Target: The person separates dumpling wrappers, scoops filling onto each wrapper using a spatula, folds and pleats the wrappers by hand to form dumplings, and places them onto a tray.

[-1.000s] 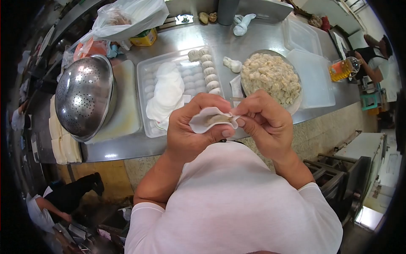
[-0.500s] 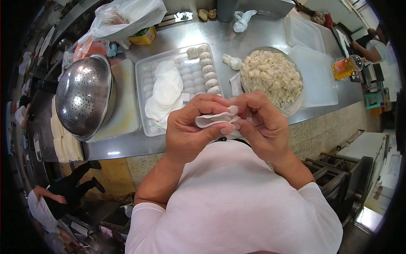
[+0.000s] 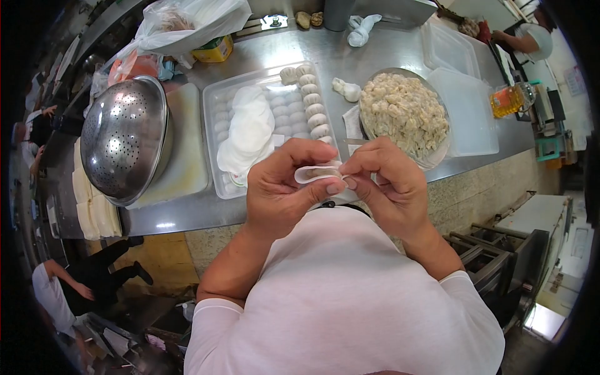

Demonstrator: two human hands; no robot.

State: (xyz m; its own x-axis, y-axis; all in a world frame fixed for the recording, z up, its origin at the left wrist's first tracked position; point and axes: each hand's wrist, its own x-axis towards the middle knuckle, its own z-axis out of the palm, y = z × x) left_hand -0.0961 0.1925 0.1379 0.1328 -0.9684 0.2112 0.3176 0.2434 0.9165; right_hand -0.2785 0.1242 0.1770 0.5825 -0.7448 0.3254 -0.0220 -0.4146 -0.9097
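A dumpling (image 3: pixel 317 173), its pale round wrapper folded over, is held in front of my chest. My left hand (image 3: pixel 275 190) closes around its left side, thumb below and fingers above. At its right end, my right hand (image 3: pixel 390 184) pinches the wrapper edge between thumb and fingertips. A thin flat metal strip (image 3: pixel 355 142) shows just beyond the right fingers; I cannot tell whether that hand holds it. Past the left hand, a stack of white wrappers (image 3: pixel 244 140) lies on a clear plastic tray (image 3: pixel 209 134), beside a row of pleated dumplings (image 3: pixel 311 99).
A bowl of chunky filling (image 3: pixel 405 109) stands beyond my right hand. Left on the steel counter (image 3: pixel 187 219) are an upturned colander (image 3: pixel 122 140) and a cutting board (image 3: pixel 190 150). Clear lids (image 3: pixel 465 119) and an oil bottle (image 3: pixel 507 100) lie right. Other people (image 3: pixel 56 287) are around.
The fingers have shifted slightly along the wrapper, and its open fold now looks rounder. The metal strip has come into view by my right hand. The head view has shifted a little.
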